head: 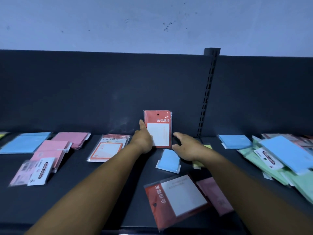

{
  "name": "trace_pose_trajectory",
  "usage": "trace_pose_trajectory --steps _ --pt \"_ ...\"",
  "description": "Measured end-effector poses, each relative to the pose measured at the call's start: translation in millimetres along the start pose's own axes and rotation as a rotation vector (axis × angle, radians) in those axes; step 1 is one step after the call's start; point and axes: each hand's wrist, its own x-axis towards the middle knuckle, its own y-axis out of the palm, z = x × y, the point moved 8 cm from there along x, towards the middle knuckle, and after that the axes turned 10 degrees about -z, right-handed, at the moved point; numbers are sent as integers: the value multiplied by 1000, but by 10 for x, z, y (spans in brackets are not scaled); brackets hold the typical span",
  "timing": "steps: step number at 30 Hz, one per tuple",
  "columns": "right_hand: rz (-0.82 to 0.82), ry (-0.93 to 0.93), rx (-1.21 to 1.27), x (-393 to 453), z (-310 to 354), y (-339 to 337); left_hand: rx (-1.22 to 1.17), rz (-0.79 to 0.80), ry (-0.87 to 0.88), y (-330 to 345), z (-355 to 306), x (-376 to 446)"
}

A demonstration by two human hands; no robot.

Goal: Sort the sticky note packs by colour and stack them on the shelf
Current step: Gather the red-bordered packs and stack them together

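Upright against the dark back panel (101,92) of the shelf (101,192) stands a red sticky note pack (158,128) with a white window, its lower edge on the shelf board. The left hand (143,139) lies along the pack's left edge, index finger straight up the side and the palm covering the lower left corner; how the other fingers lie I cannot tell. Just right of the pack, apart from it, the right hand (185,145) hovers with fingers loosely spread, holding nothing, above a small blue pack (168,160). Both forearms reach forward, nearly straight.
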Motion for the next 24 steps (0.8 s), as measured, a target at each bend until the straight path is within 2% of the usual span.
trace_pose_trajectory --steps 3,7,10,13,16,18,21,24 --pt "0 25 -24 -77 -104 -72 -15 -82 16 -97 -55 -94" --pt "-23 33 -44 -205 -191 -152 1 -178 186 -216 -308 -401" --pt "-14 -2 -92 -337 -139 -138 77 -49 234 -48 -428 -654" --pt "1 -55 -124 -462 -68 -115 300 123 248 144 -402 -835" --pt "-1 -32 -83 -612 -116 -100 441 170 339 228 -381 -951" --pt "38 -19 -53 -784 -123 -60 428 165 382 263 -365 -987" --pt "146 -76 -148 -1073 -54 75 346 152 403 286 -361 -1029" --pt "145 -98 -202 -1230 -33 158 263 139 423 256 -408 -1103"
